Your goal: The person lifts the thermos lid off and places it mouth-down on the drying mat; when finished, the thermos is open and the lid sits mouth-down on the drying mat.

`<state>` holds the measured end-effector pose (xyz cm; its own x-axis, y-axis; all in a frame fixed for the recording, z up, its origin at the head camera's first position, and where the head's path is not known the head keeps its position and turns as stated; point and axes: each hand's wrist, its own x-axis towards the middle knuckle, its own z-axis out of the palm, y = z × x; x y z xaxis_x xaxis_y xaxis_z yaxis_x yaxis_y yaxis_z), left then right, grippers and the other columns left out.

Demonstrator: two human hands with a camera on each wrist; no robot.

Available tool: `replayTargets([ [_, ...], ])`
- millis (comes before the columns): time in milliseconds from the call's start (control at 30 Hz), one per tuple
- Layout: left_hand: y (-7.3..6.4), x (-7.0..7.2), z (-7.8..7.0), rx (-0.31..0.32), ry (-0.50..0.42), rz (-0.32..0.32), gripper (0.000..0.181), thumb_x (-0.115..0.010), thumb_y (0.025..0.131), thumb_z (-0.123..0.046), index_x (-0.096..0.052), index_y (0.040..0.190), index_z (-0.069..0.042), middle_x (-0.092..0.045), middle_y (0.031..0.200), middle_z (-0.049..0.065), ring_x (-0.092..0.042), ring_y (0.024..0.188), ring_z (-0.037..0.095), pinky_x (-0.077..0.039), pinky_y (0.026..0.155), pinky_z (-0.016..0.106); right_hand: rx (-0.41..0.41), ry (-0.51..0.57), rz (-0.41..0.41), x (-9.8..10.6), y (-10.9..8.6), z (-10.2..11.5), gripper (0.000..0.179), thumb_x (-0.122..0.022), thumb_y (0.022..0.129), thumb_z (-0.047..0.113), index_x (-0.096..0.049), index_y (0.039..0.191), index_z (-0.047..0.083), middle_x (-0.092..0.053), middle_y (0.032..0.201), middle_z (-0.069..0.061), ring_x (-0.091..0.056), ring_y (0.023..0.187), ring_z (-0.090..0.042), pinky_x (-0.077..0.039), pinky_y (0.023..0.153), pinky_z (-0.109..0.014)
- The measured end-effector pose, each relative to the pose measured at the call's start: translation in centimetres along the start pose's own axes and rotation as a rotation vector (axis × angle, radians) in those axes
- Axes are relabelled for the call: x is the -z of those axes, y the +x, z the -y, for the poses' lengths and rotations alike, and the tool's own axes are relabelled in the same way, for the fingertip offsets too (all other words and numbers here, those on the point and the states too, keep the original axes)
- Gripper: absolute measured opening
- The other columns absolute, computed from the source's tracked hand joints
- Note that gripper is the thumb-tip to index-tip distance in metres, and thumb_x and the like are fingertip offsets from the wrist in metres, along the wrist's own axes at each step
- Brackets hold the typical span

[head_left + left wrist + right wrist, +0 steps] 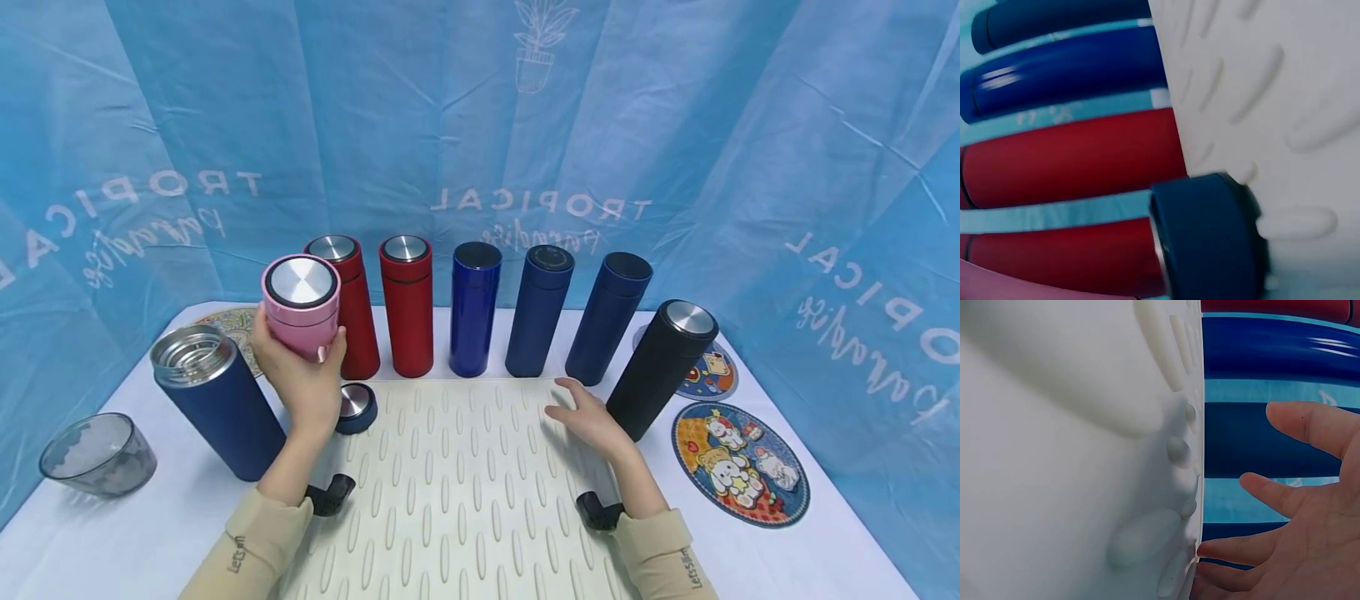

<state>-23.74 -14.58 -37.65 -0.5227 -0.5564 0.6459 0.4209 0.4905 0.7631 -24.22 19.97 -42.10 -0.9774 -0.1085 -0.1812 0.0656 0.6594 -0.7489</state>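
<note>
My left hand [303, 392] grips a pink thermos [302, 321] with a silver-topped lid, held up at the left in front of a red thermos [360, 325]. Below that hand, a dark blue lid [355, 408] with a silver top lies at the mat's back left corner; it looms close in the left wrist view. A wide dark blue thermos [225, 408], its steel mouth uncovered, stands left of my forearm. My right hand [592, 421] holds nothing; its fingers spread over the mat's right side, close to a black thermos [660, 367].
A cream mat [450, 483] with raised oval bumps covers the middle of the white table [847, 550]. Behind it stand a second red thermos [407, 317] and several blue ones [474, 317]. A glass cup [101, 467] is far left; cartoon round mats [742, 467] lie right.
</note>
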Motion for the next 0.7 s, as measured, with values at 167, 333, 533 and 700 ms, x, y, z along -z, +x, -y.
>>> replayTargets([
  [167,-0.7,0.1,-1.4,-0.097,0.026,0.045,0.079,-0.075,0.074,-0.011,-0.028,0.137,-0.009,-0.038,0.134,0.016,-0.031,0.125,0.022,-0.027,0.102,0.045,0.0,-0.006,0.002,0.0,0.0,0.0,0.059,-0.056,0.09,0.027,-0.032,0.142,0.008,-0.024,0.148,-0.022,-0.02,0.137,-0.039,-0.022,0.106,-0.057],
  [333,-1.2,-0.2,-2.0,-0.256,0.051,0.063,0.078,-0.077,0.069,-0.005,-0.032,0.132,-0.013,-0.043,0.127,0.021,-0.037,0.119,0.032,-0.029,0.098,0.05,-0.001,-0.005,-0.001,0.0,0.0,0.1,0.06,-0.056,0.09,0.027,-0.032,0.142,0.009,-0.024,0.148,-0.021,-0.02,0.136,-0.039,-0.022,0.106,-0.057],
  [533,-1.9,-0.5,-2.8,-0.35,0.069,0.103,0.079,-0.079,0.064,0.0,-0.037,0.129,-0.015,-0.045,0.125,0.018,-0.039,0.118,0.034,-0.028,0.098,0.053,-0.004,-0.006,-0.003,-0.1,0.0,0.0,0.06,-0.056,0.089,0.028,-0.033,0.141,0.009,-0.025,0.148,-0.021,-0.021,0.136,-0.039,-0.022,0.106,-0.057],
  [700,-2.4,-0.7,-3.0,-0.43,0.097,0.123,0.08,-0.08,0.06,0.003,-0.042,0.127,-0.016,-0.047,0.126,0.015,-0.041,0.116,0.036,-0.028,0.097,0.054,0.002,-0.011,-0.002,-0.1,0.0,0.0,0.059,-0.056,0.09,0.027,-0.034,0.141,0.008,-0.026,0.147,-0.022,-0.021,0.136,-0.039,-0.022,0.106,-0.058],
])
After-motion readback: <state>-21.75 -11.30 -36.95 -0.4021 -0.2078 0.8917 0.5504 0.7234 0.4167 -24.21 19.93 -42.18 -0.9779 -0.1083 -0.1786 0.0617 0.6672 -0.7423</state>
